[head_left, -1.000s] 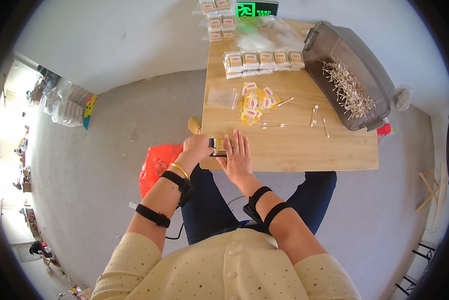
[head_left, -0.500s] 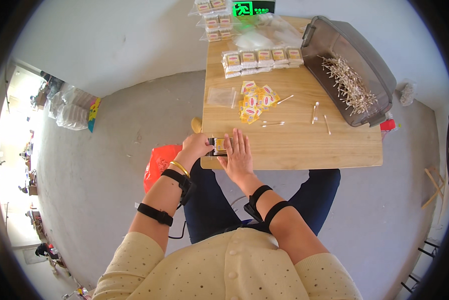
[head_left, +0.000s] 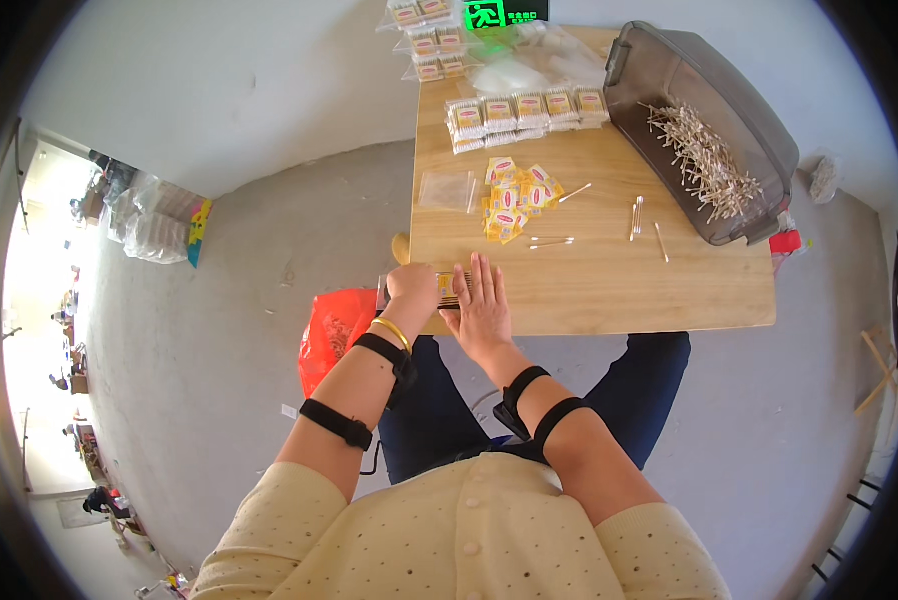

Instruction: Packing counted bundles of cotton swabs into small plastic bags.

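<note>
My left hand (head_left: pixel 412 290) is closed on a small clear packet (head_left: pixel 447 288) with a yellow label and thin sticks inside, at the near left edge of the wooden table (head_left: pixel 609 290). My right hand (head_left: pixel 482 305) lies flat, fingers together, pressing on the packet's right part. A pile of yellow labels (head_left: pixel 517 196) and an empty clear bag (head_left: pixel 446 190) lie further out on the table. A few loose thin sticks (head_left: pixel 550 241) lie to the right of the labels.
A grey plastic tub (head_left: pixel 704 130) holding several wooden sticks stands at the far right. A row of filled packets (head_left: pixel 524 112) lies at the far edge, more behind it. An orange bag (head_left: pixel 335 322) sits on the floor left of my knees.
</note>
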`<state>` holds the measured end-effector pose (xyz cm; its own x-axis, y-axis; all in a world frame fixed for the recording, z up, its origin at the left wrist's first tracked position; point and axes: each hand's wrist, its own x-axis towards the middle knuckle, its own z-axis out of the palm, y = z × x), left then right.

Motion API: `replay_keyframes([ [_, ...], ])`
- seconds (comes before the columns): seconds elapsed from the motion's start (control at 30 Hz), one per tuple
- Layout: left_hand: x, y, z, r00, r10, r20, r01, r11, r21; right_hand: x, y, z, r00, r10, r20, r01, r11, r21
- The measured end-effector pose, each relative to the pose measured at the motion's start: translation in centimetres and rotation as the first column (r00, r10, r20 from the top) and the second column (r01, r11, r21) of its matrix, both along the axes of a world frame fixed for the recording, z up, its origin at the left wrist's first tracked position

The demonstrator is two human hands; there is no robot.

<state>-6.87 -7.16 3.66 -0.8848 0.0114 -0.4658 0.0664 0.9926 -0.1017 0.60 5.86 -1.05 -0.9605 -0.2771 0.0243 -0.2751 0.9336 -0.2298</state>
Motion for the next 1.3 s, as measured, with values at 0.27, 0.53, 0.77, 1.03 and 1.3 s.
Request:
replay_keyframes([
  [0.27,0.0,-2.4,-0.3,0.993,0.11,0.034,-0.115,0.965,0.234,0.0,0.4,-0.3,0.999,-0.007,0.036,0.006,1.0,0.015],
  [0.53,0.9,-6.3,-3.2,0.951,0.3,0.074,-0.281,0.737,0.614,-0.1,-1.0,0.3,0.998,-0.006,0.055,0.004,0.999,0.033],
  [0.77,1.7,-5.5,-2.3,0.97,0.186,-0.159,-0.078,0.85,0.52,0.0,-2.7,-0.4,0.998,0.03,0.055,-0.029,0.999,-0.02],
  [1.03,4.0,-9.2,-3.7,0.857,0.394,-0.333,-0.123,0.782,0.611,-0.1,-1.1,-0.7,1.0,-0.02,-0.005,0.019,0.988,-0.152],
  [1.3,5.2,-8.2,-7.0,0.723,0.63,0.283,-0.436,0.1,0.894,-0.3,-1.9,-0.3,0.995,0.049,0.092,-0.061,0.991,0.123],
])
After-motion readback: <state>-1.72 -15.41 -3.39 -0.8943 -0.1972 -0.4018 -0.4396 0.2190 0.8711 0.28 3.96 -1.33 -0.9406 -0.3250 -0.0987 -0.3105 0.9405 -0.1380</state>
